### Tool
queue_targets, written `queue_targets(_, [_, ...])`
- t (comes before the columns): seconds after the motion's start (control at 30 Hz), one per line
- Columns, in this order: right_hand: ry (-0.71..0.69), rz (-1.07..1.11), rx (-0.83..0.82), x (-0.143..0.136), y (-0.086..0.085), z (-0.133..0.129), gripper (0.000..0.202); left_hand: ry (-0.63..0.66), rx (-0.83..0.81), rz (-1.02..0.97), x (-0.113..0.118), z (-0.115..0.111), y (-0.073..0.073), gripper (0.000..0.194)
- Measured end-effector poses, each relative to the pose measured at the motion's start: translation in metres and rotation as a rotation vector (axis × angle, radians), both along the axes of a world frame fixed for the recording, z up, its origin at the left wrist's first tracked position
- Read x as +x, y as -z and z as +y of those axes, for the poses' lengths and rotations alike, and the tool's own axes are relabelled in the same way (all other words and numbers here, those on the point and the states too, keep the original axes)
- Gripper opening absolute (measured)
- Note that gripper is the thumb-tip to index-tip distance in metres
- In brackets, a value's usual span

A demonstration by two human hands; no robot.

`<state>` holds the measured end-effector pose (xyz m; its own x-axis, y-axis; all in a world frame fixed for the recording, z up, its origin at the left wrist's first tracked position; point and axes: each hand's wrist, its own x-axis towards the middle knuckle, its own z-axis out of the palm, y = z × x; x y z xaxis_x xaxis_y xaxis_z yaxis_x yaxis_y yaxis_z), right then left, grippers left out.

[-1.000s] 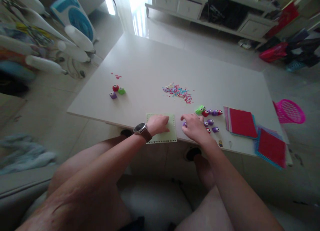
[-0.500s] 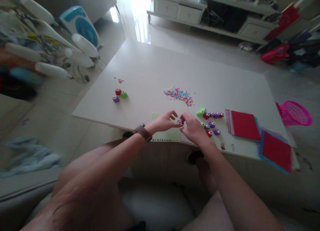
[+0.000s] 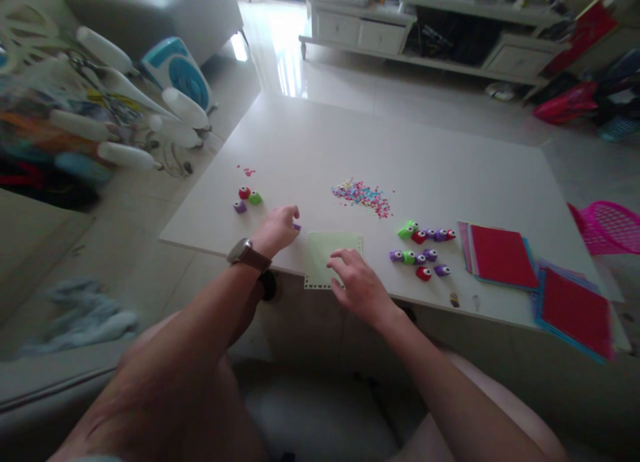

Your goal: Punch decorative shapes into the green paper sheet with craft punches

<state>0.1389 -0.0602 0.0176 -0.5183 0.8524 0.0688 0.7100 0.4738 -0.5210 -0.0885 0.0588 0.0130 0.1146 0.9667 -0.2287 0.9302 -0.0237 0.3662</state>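
Clock dial centred on the paper [image 3: 320, 252], twelve toward the far side of the table [image 3: 450, 169]. By judgement, in hand: managing the purple punch [image 3: 297, 228] with the left hand [image 3: 277, 231], minding the paper with the right hand [image 3: 360, 285].

Left hand just off the paper, toward ten; fingers curled, closed on the purple punch, mostly hidden, only a sliver of purple showing at the fingertips. Best to keep that hold light and low over the table, short of the trio [image 3: 245, 194] farther out at ten, to avoid knocking any over.

Right hand over the paper at four, fingers bent and spread, nothing visible between them. Touching or just above: impossible to tell. Better to lay fingertips flat and soft near the centre, away from the holes [image 3: 325, 287] at six and toward three, likely the easiest place to tear. Mind the near margin too, seemingly jutting past the table's edge; safest not to press there.

Keep wrists clear of the confetti [image 3: 363, 195] at one, loose and apt to scatter. Allow elbow room at three: the cluster [image 3: 409, 257] near, the red sheets [image 3: 503, 255] farther out.
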Motion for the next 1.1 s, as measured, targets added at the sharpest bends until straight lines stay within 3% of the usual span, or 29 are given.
queue_targets(0.13, [-0.094,-0.068,-0.074,-0.014,0.003,-0.012,0.022,-0.001,-0.023,0.056,-0.014,0.001,0.007,0.034])
queue_targets(0.33, [-0.232,-0.155,-0.092,-0.034,0.000,-0.029,0.021,0.020,0.133,0.094,0.002,-0.006,-0.006,0.030])
queue_targets(0.5, [-0.291,-0.190,-0.083,-0.041,-0.002,-0.042,0.015,0.004,0.011,0.104,0.018,-0.012,-0.004,0.031])
queue_targets(0.63, [-0.301,-0.181,-0.080,-0.040,0.002,-0.044,0.014,-0.051,-0.023,0.192,0.010,-0.010,-0.001,0.036])
queue_targets(0.83, [-0.309,-0.188,-0.092,-0.041,0.004,-0.044,0.013,-0.137,-0.056,0.342,0.003,-0.009,-0.011,0.044])
queue_targets(1.1, [-0.398,-0.258,-0.224,-0.052,0.010,-0.065,0.011,0.016,-0.124,0.186,0.034,-0.027,-0.002,0.054])
